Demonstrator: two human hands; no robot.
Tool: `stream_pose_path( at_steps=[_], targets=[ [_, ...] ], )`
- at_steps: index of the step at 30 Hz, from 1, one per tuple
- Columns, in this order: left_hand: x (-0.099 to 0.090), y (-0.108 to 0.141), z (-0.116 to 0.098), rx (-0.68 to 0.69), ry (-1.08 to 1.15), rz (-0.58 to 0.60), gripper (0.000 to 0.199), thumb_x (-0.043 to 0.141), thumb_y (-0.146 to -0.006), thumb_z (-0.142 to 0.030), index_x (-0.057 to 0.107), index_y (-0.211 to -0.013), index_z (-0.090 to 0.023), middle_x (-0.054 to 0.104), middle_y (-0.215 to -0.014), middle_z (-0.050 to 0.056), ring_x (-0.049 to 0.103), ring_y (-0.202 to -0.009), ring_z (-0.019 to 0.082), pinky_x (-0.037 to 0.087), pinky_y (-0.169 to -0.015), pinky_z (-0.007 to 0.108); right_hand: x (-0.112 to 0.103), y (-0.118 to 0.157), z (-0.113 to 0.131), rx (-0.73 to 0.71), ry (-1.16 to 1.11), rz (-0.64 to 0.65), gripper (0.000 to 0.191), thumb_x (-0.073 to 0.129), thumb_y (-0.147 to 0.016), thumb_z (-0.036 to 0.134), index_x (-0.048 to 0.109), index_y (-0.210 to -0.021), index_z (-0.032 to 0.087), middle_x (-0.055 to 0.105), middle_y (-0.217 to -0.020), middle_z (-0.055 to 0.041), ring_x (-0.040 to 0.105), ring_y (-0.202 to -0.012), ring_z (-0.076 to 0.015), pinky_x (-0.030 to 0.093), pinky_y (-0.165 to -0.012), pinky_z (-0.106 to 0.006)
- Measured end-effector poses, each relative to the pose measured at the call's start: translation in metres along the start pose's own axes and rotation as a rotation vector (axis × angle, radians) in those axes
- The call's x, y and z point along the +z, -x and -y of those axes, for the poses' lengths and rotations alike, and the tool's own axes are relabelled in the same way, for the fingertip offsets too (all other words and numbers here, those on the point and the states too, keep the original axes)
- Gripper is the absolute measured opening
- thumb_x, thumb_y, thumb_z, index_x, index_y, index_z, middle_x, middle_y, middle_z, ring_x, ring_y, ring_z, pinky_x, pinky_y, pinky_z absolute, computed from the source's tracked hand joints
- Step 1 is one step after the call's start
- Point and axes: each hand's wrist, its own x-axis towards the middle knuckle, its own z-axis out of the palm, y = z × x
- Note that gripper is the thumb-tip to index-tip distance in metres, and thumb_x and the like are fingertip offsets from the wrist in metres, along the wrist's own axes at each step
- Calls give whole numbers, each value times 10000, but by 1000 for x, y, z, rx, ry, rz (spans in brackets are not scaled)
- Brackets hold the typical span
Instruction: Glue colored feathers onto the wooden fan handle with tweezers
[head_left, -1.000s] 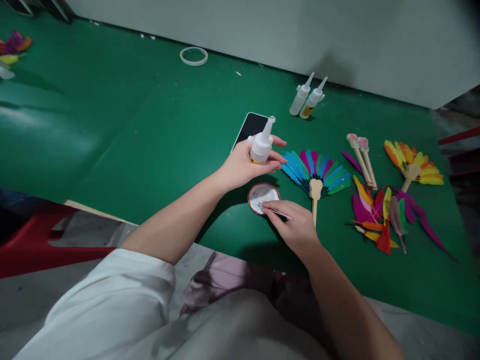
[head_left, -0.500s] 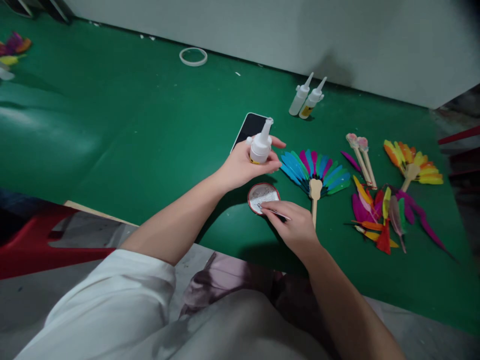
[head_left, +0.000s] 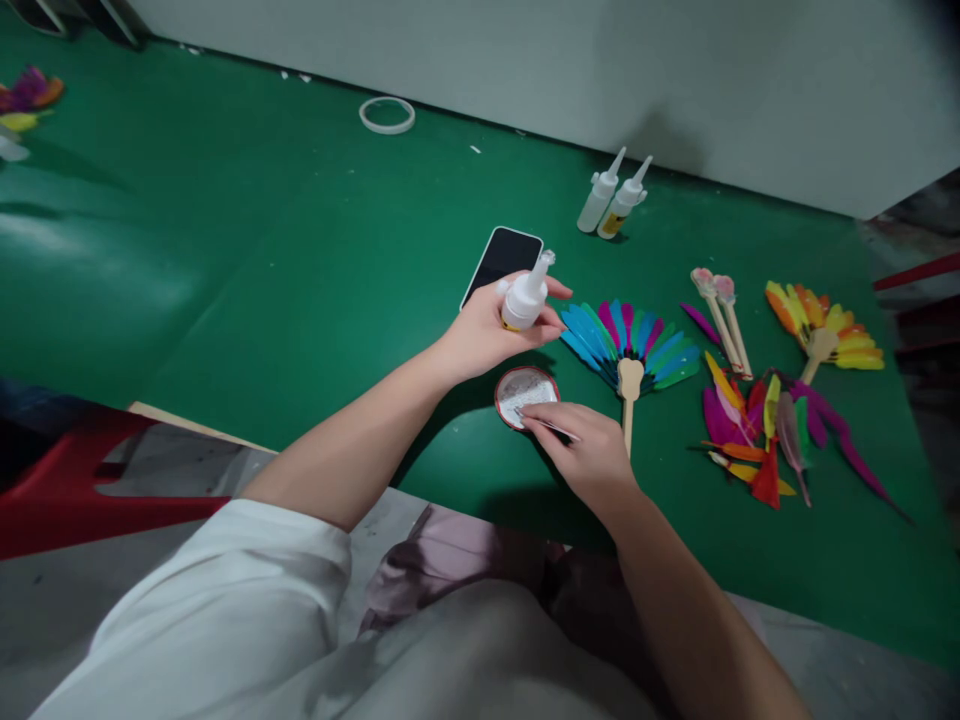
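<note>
A white glue bottle (head_left: 523, 303) with a long nozzle is held in my left hand (head_left: 487, 325), above the table near a phone (head_left: 508, 258). My right hand (head_left: 589, 445) pinches a thin stick-like tool (head_left: 561, 432), its tip over a small round red-rimmed dish (head_left: 514, 384). What the dish holds looks silvery white and cannot be made out clearly. Just beyond my right hand lies a feather fan (head_left: 630, 345) of blue, green and purple feathers on a wooden handle (head_left: 629, 385).
Loose coloured feathers (head_left: 765, 430) lie to the right, near two wooden sticks with pink ends (head_left: 724, 315) and a yellow-orange feather fan (head_left: 825, 335). Two more glue bottles (head_left: 613, 205) stand by the wall. A tape ring (head_left: 387, 127) is at the back. A red stool (head_left: 75, 480) is at left.
The glue bottle in my left hand has tilted slightly, its nozzle tip now a little lower and further right. My right hand and its tool look almost still over the dish.
</note>
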Motion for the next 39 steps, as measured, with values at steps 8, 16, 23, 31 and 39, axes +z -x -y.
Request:
stream_pose_path(
  at_steps=[8,16,23,31,39],
  targets=[
    [-1,0,-1,-14,-61,-14,363,737,-674,-222,612,-1006,-150,652,-699,-14,610,-654,102,500,-697,262,-2,0,2,8,-22,-39,135,598,-831,172,720,-859,225,755,-844,-25,710,-792,-170,558,-749,-273],
    [-1,1,2,-18,-37,36,396,726,-692,-213,594,-1053,-120,696,-787,24,654,-774,124,506,-786,268,-9,-5,5,156,-146,-129,97,646,-783,168,729,-779,218,752,-769,3,706,-710,-146,567,-688,-232],
    [0,3,-3,-90,-106,88,402,727,-703,-274,604,-1053,-119,665,-744,4,621,-688,94,501,-700,225,-14,-7,3,356,-268,-175,82,657,-766,226,737,-783,226,752,-802,-3,708,-730,-163,581,-707,-268],
    [-4,4,-3,-236,-43,332,440,715,-718,-270,576,-1108,-122,699,-881,64,676,-845,171,529,-781,304,-24,-9,5,458,-426,-378,69,698,-731,246,736,-784,224,751,-793,-9,711,-729,-170,591,-701,-287],
    [-5,4,-5,-213,-107,418,441,728,-703,-239,594,-1111,-141,676,-830,28,645,-768,121,511,-713,236,-25,-11,6,430,-489,-444,84,697,-733,190,734,-790,238,751,-790,8,712,-729,-153,592,-688,-257]
  ],
)
